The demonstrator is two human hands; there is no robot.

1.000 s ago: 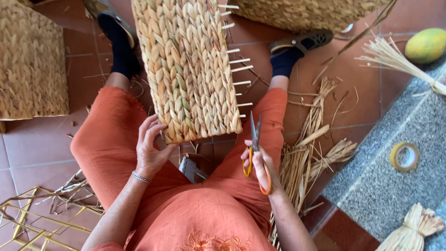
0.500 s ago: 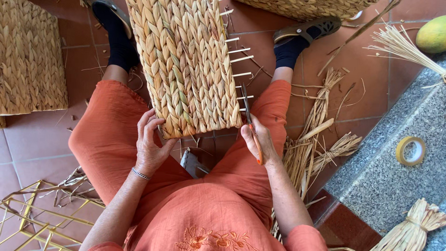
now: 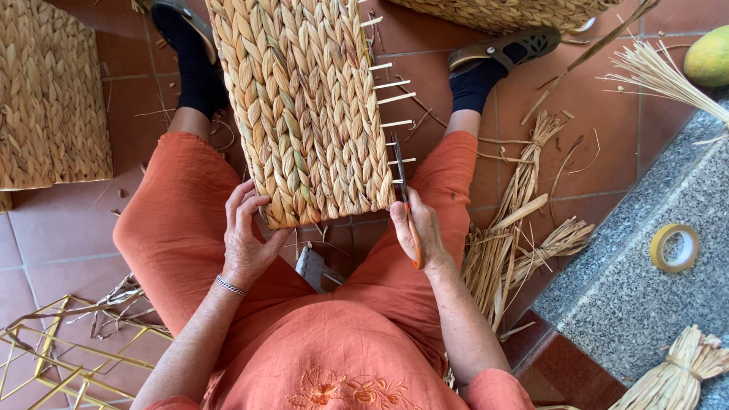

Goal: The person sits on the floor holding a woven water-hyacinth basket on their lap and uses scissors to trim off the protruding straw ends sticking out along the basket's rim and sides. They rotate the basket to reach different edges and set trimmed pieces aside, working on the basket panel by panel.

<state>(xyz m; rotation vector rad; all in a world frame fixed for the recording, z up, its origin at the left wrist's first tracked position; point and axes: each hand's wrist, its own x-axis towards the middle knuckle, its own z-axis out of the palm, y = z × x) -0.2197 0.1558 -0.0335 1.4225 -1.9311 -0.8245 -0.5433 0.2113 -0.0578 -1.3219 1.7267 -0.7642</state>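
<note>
terracotta floor tiles (image 3: 68, 228) underfoot, littered with straw scraps. seated low, knees apart in orange trousers (image 3: 175, 228), black socks and sandals out ahead. woven panel (image 3: 304, 106) of plaited straw lying tilted between the knees, its near edge over the lap, stiff pale rods (image 3: 391, 99) sticking out along its right side. left hand (image 3: 247, 239) gripping the panel's near left corner, fingers curled together over the weave, thumb against the bottom edge, a thin bracelet at the wrist. right hand (image 3: 418, 228) closed around orange-handled scissors (image 3: 402, 190), fingers wrapped tight on the handles, blades pointing away and lying just beside the panel's right edge among the lowest rods; cannot tell whether the blades are parted. loose bundle of dried straw (image 3: 516, 243) on the tiles just right of the right knee. speckled grey stone ledge (image 3: 645, 304) further right, with a roll of yellow tape (image 3: 674, 247) on it and a tied straw sheaf (image 3: 676, 376) near its front corner. green-yellow fruit (image 3: 710, 57) at the top right. second woven panel (image 3: 49, 99) flat on the floor at left; yellow wire frame (image 3: 53, 357) at bottom left.
</note>
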